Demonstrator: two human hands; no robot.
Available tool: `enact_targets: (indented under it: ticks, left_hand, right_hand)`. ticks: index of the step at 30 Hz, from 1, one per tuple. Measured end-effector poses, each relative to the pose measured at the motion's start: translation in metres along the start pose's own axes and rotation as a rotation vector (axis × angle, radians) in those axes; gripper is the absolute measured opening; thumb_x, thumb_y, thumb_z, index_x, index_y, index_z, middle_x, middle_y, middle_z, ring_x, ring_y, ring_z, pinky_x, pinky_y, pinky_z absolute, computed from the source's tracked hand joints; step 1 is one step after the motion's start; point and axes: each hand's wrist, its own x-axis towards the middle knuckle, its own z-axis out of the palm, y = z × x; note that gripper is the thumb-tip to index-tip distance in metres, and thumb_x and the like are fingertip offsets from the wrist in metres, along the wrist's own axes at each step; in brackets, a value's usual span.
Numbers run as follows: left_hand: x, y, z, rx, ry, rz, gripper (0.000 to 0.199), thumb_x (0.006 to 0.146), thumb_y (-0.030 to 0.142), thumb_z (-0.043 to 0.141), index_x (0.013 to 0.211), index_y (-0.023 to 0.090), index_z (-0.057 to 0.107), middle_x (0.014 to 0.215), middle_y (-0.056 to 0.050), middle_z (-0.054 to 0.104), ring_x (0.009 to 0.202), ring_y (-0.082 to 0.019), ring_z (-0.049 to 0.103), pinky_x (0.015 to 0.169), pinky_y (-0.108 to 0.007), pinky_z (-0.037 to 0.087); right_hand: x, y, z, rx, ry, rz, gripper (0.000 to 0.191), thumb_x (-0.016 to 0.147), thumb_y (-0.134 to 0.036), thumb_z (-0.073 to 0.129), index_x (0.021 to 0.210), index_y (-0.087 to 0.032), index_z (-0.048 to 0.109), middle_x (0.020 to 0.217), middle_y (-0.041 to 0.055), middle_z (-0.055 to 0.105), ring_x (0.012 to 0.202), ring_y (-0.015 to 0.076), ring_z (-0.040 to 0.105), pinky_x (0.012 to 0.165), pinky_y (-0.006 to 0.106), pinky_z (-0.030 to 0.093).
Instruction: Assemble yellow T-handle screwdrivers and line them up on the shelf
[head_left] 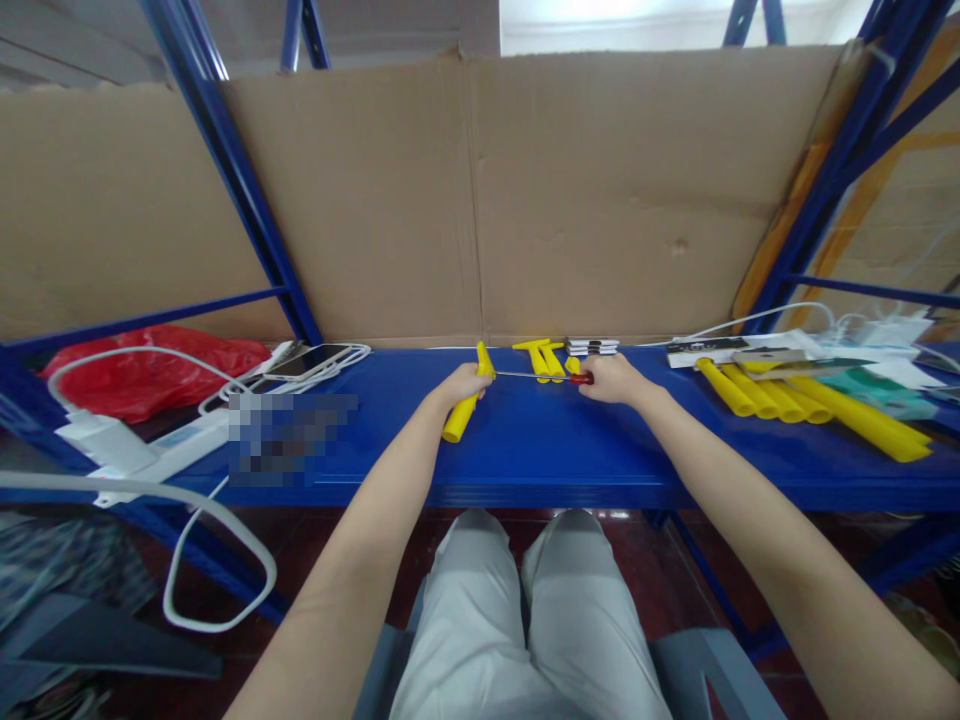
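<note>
My left hand [469,380] was wrapped round the tube [459,418], my right hand [616,379] gripped the screwdriver [577,379] at its three o'clock, and I feared a crooked push could jab the left.

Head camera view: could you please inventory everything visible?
Held piece: one, yellow, centre
Screwdriver: one, red-handled, centre
Loose pieces: several, yellow, bench back
Stack: one, black and white, bench back
Tubes: several, yellow, right
Clutter: uncounted, white and teal, right
Bag: one, red, left
Power strip: one, white, left
Cables: several, white, sides
Bench: one, blue, centre
Cardboard: panels, brown, behind
Posts: several, blue, sides
Chair: one, grey, below
Legs: two, pale trousers, below
Left hand: one, on held piece
Right hand: one, on screwdriver
</note>
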Motion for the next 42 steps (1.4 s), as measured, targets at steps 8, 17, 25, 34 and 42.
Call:
enact_targets:
  ticks: [8,17,25,34,42]
  left_hand:
    - [0.0062,-0.0045,-0.0002,-0.005,-0.004,-0.008,0.008,0.077,0.011,0.05,0.082,0.015,0.055,0.047,0.004,0.051,0.036,-0.01,0.047,0.043,-0.021,0.043]
    - [0.0062,-0.0042,0.0001,-0.003,-0.002,0.0,0.008,0.076,0.01,0.05,0.08,0.015,0.055,0.046,0.005,0.051,0.036,-0.011,0.047,0.044,-0.022,0.043]
    - [0.0037,-0.0028,0.0001,-0.007,-0.001,0.014,0.008,0.076,0.009,0.05,0.072,0.016,0.052,0.045,0.005,0.05,0.033,-0.01,0.045,0.041,-0.021,0.041]
    - [0.0019,0.0001,-0.0004,0.002,0.002,-0.01,0.009,0.076,0.009,0.05,0.071,0.016,0.053,0.044,0.005,0.049,0.034,-0.01,0.046,0.042,-0.022,0.041]
    - [0.0034,-0.0025,-0.0003,-0.026,-0.008,-0.015,0.008,0.076,0.01,0.05,0.081,0.014,0.056,0.046,0.005,0.049,0.035,-0.01,0.045,0.042,-0.022,0.041]
  right_hand:
    - [-0.0003,-0.0021,0.0031,0.022,-0.002,0.059,0.029,0.079,-0.028,0.05,0.105,-0.017,0.057,0.092,0.0121,0.07,0.079,0.0242,0.063,0.061,0.029,0.034]
    - [0.0006,0.0024,0.0044,0.03,0.02,0.018,0.023,0.08,-0.032,0.049,0.094,-0.021,0.063,0.091,0.0075,0.071,0.085,0.023,0.064,0.063,0.027,0.036]
    - [0.0015,0.0004,0.0042,-0.01,0.017,0.008,0.02,0.077,-0.032,0.051,0.088,-0.019,0.063,0.091,0.0087,0.07,0.081,0.0225,0.062,0.062,0.028,0.033]
    - [-0.0023,-0.0031,0.001,0.009,0.055,0.041,0.029,0.082,-0.031,0.047,0.103,-0.018,0.061,0.089,0.0112,0.071,0.087,0.0257,0.064,0.069,0.031,0.036]
    - [-0.0016,-0.0039,-0.0013,-0.026,0.019,0.014,0.022,0.08,-0.032,0.049,0.086,-0.019,0.065,0.085,0.0096,0.071,0.086,0.0242,0.063,0.068,0.029,0.035]
